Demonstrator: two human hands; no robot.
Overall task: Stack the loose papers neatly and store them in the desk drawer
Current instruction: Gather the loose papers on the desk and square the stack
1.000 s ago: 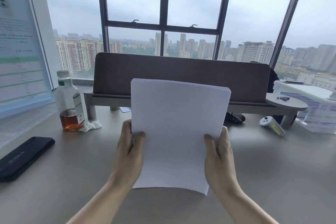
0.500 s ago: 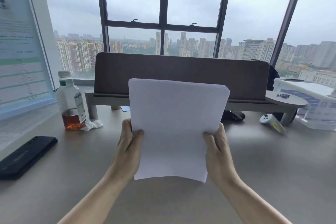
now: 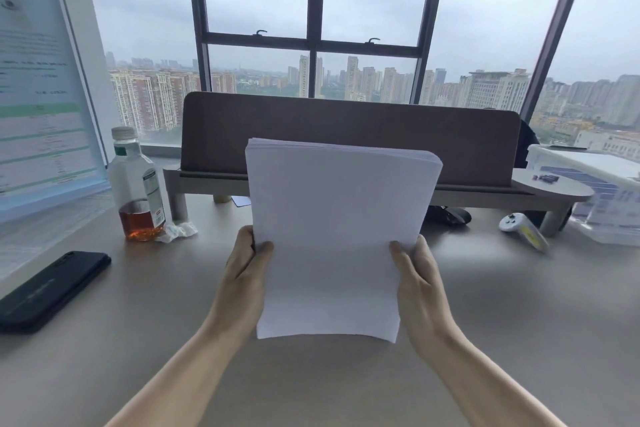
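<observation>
We find the stack of white paper (image 3: 341, 236) upright and centred over the grey surface (image 3: 519, 305), gripped by both hands. The left hand (image 3: 244, 276) clamps the left edge, thumb on the facing sheet, fingers (image 3: 250, 236) wrapped behind. The right hand (image 3: 420, 282) clamps the right edge in the same way. Against the frame one second ago, the bottom edge sits higher and clear of the surface, and the top edges of the sheets look more fanned; the hands grip at about the same place on the side edges.

No writing is legible on the facing sheet. The clear bottle (image 3: 138, 184) at left, holding amber liquid at its base, carries a green, white and red label; we cannot read its text. A crumpled wrapper (image 3: 176, 230) lies touching its base. The poster (image 3: 38, 87) at far left shows lines of print and green bands, too blurred to read. A black phone (image 3: 52, 289) lies on the surface at left. A white controller (image 3: 523, 229) rests near the desk shelf (image 3: 550, 189) at right, beside a clear plastic box (image 3: 602, 198). No drawer is visible.
</observation>
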